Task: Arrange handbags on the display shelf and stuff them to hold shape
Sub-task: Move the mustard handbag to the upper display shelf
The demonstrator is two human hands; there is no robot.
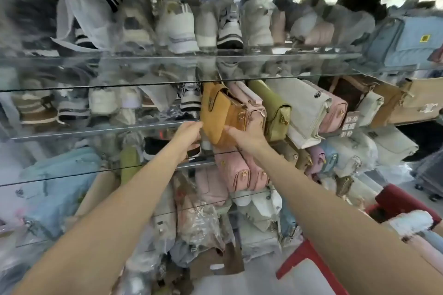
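A mustard-yellow handbag (217, 112) stands tilted at the left end of a row of bags on the middle glass shelf (100, 128). My left hand (189, 133) touches its lower left edge. My right hand (249, 136) grips its lower right side from below. Right beside it stand a pink handbag (251, 103), an olive-green handbag (273, 108), a cream canvas bag (304, 112) and another pink bag (334, 112). No stuffing material is visible in either hand.
The top glass shelf (167, 64) carries a row of sneakers and more bags. Lower shelves hold pink quilted bags (236, 172) and pale blue bags (60, 189). A red plastic stool (309, 261) stands at the lower right, and plastic-wrapped bags pile below.
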